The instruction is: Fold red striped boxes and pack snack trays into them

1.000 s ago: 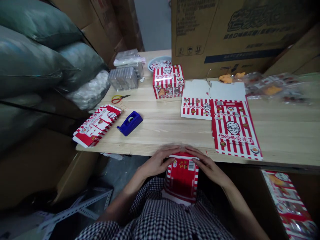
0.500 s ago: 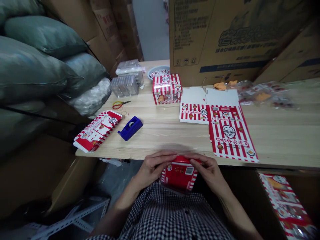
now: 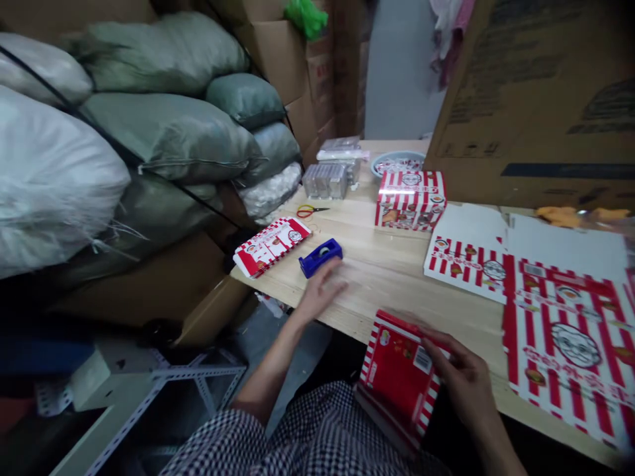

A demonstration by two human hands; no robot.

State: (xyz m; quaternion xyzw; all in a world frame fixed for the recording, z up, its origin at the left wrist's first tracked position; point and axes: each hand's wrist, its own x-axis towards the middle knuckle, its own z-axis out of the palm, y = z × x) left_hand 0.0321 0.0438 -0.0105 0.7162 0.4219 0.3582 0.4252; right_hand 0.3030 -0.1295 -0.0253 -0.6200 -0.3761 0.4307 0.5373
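Note:
In my right hand (image 3: 459,370) is a red and white striped cardboard box (image 3: 397,380), gripped at its upper right edge near a barcode. It is tilted and close to my lap. My left hand (image 3: 320,294) is off the box, fingers apart and somewhat blurred, just in front of a blue tape dispenser (image 3: 321,258). Whether its fingertips touch the dispenser I cannot tell. A finished-looking striped box (image 3: 411,200) stands farther back on the table. Flat striped box blanks (image 3: 570,344) lie at the right, and a stack of folded cartons (image 3: 272,246) lies left of the dispenser.
Scissors (image 3: 311,211) with red and yellow handles lie behind the dispenser. Clear plastic packs (image 3: 327,180) and a bowl of small wrapped packets (image 3: 397,163) sit at the back. A large brown carton (image 3: 536,132) stands at the right rear, with stuffed sacks (image 3: 169,132) on the left.
My left hand has let go of the box and moved forward and left to the tape dispenser. My right hand keeps the box, now more tilted. The view has turned left.

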